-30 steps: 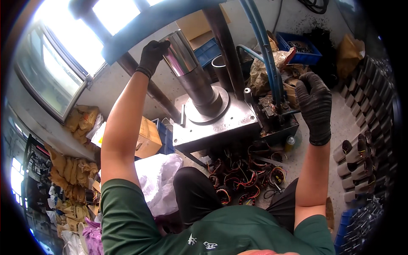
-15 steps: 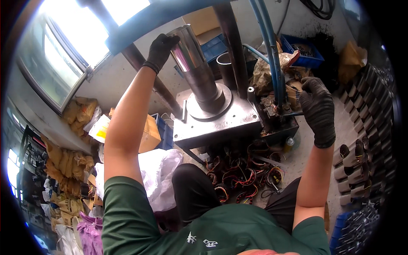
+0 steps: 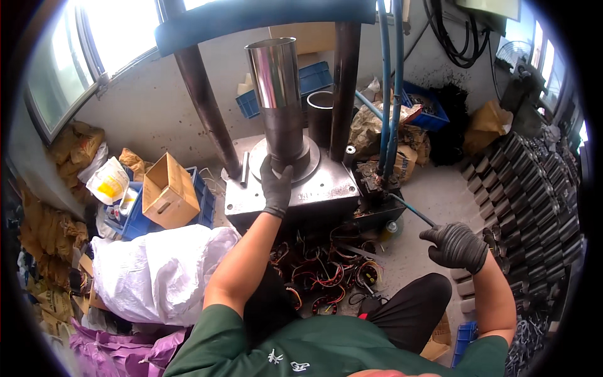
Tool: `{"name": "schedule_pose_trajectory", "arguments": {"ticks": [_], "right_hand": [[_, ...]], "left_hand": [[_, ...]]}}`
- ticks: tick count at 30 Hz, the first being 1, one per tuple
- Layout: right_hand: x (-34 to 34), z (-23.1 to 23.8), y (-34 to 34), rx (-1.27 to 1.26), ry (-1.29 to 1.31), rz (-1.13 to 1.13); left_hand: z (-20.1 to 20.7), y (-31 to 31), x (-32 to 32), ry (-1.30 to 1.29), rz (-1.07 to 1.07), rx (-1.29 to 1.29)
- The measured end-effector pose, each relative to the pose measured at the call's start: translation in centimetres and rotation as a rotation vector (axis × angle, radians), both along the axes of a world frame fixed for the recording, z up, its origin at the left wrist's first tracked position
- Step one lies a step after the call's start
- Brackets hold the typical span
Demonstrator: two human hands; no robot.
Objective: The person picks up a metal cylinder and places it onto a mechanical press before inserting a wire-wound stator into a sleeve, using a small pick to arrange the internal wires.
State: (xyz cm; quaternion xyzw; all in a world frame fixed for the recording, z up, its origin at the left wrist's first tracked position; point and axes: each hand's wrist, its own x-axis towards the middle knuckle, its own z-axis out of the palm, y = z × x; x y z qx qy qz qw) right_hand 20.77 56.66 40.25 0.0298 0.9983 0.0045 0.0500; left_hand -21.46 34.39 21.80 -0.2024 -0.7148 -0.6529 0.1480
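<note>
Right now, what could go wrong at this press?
1. The left hand is at the foot of the cylinder; its fingers could get pinched if the cylinder shifts.
2. The right hand is by the end of the lever; a stray knock might move it.
3. Wired rings lie heaped near the right leg; a foot could snag on them.

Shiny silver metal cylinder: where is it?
The cylinder stands in the head view's upper middle, between two dark metal columns, above the black-gloved left hand.
</note>
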Motion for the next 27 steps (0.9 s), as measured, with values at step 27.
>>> {"name": "schedule_pose_trajectory", "arguments": {"ticks": [27], "right_hand": [[3.4,-6.6,-5.8,-0.187,0.152,-0.376]], "left_hand": [[2.7,0.9,-3.1,-0.046,0.030,-0.124]]}}
